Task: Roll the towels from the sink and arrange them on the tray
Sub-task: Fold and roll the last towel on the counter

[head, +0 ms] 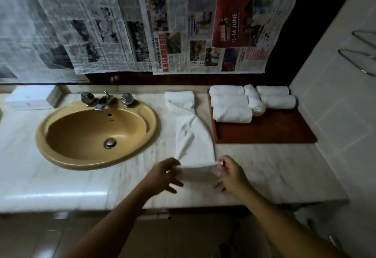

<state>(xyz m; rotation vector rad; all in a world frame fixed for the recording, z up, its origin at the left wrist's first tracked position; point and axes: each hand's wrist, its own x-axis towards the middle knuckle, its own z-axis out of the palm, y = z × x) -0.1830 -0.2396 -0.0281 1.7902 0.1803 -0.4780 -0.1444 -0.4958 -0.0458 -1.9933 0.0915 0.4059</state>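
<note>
Towel (193, 135) – lying flat and lengthwise on the surface (61, 180), centre of frame, between sink (97, 127) and tray (264, 131), far end creased and bunched. Both hands are on the near end, lower centre. Right hand (231, 176): grip is a pinch on the right corner, thumb against forefinger. Left hand (164, 176): grip looks closed round the left corner, thumb over and fingers under, but it's motion-blurred so less sure. The near edge is lifted and turned over, so I read this as the first turn of the roll.

Progress: rolled towels (232, 114) sit stacked at the back of the tray, right of centre – three on the left, two on the right, one or two slanted in the middle; they run together, so the count is six or seven. Front half of the tray is bare. Sink basin shows no towels, so this is probably the last one. Left to do: roll it up, then set it on the tray.

Room: pale marble surface, tap (103, 99) with two knobs behind the basin, white box (30, 98) at far left. Newspaper (203, 33) hangs across the top of the frame. Tiled wall (335, 115) on the right with metal rails (358, 60) upper right. Lighting is dim.
</note>
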